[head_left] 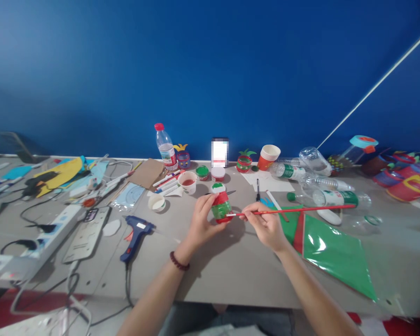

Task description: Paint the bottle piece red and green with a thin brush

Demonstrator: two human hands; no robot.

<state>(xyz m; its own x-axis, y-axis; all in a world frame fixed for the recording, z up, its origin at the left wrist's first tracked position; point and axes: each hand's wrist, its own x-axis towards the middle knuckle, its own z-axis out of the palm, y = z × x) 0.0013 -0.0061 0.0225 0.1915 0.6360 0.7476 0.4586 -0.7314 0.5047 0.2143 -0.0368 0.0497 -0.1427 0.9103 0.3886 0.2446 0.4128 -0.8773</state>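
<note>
Container: red-and-green banded container (221, 206), off the tabletop (245, 275) in the left hand (202, 219), mid-table in front of the person. Long axis runs roughly up-down in view, top leaning slightly left. Red at both ends, green between. Can't tell which end is the mouth.
Brush: red paintbrush (294, 210), long axis crosswise, nearly level. Pale tip points left at the container's lower right side; handle end points right, a touch higher in view. Can't confirm tip contact.
Left fingers: curled round the container, fingertips at upper left, thumb along the lower edge.
Right fingers: the right hand (264, 226) pinches the brush near its tip end, thumb against fingers.
Labels: green-and-white label on the lying bottle (336, 198), red-and-white one on the red-capped bottle (167, 149). Both too small to read. Phone (220, 153) screen pixelated.
Far side: green-smeared paint tub (217, 187) just behind the container, tight there.
Left side: blue glue gun (136, 237), gray surface between it and the left wrist.
Right side: glossy green sheet (336, 254) beside the right forearm; brush handle overhangs the bottles in view.
Near edge: gray surface from hands to table edge, both forearms crossing it.
</note>
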